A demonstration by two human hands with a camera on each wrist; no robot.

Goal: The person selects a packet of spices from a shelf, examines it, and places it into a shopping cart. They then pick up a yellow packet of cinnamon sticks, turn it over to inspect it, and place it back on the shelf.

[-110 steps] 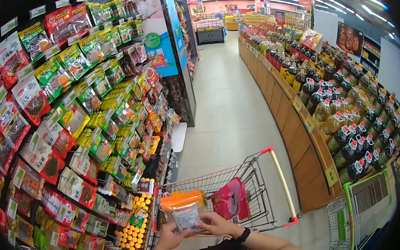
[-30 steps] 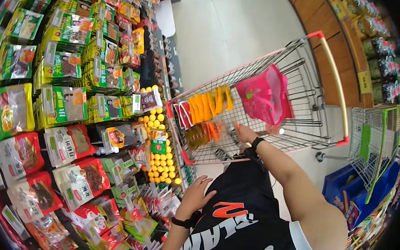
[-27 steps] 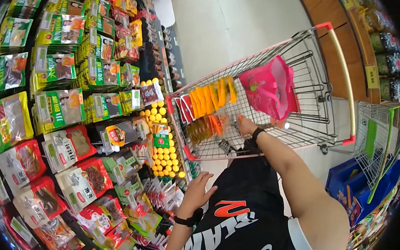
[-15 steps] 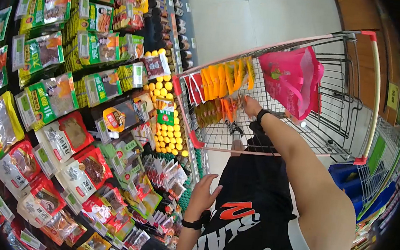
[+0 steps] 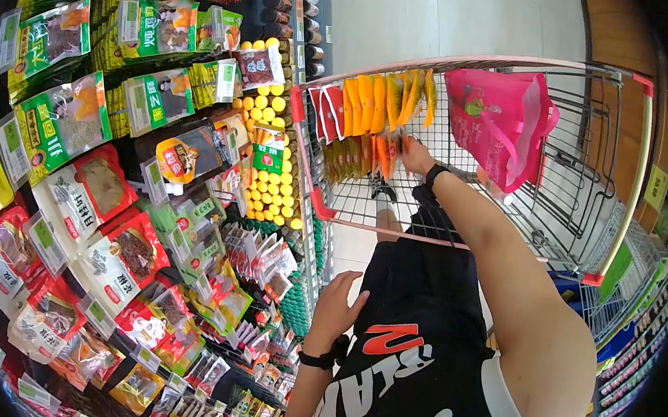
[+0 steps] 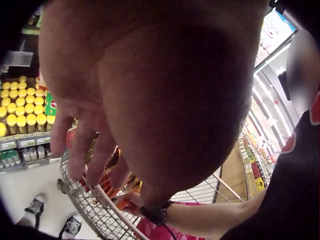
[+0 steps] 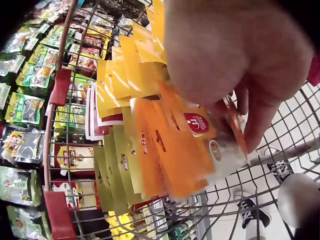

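My right hand (image 5: 416, 158) reaches down into the shopping cart (image 5: 474, 59), at the end of a row of upright packets. In the right wrist view its thumb and fingers pinch an orange-edged clear packet (image 7: 235, 125); the palm hides part of it. Orange packets (image 7: 172, 155) stand right beside it, then olive-green packets (image 7: 120, 162). Behind these runs a row of yellow packets (image 5: 371, 100), ending in red-and-white packets (image 5: 330, 113). My left hand (image 5: 335, 308) hangs in front of the black shirt, fingers loosely extended, holding nothing.
A pink bag (image 5: 489, 119) stands in the cart, nearer the handle (image 5: 630, 187). On the left, a shelf rack holds hanging seasoning bags (image 5: 71, 122) and yellow-capped bottles (image 5: 272, 187). A second cart (image 5: 622, 273) is at the right, by a wooden display (image 5: 624, 27).
Earliest, both hands held an orange-topped clear pouch above the cart. Since then the right hand has gone down into the cart and the left has dropped to the front of the shirt. The head view has shifted.
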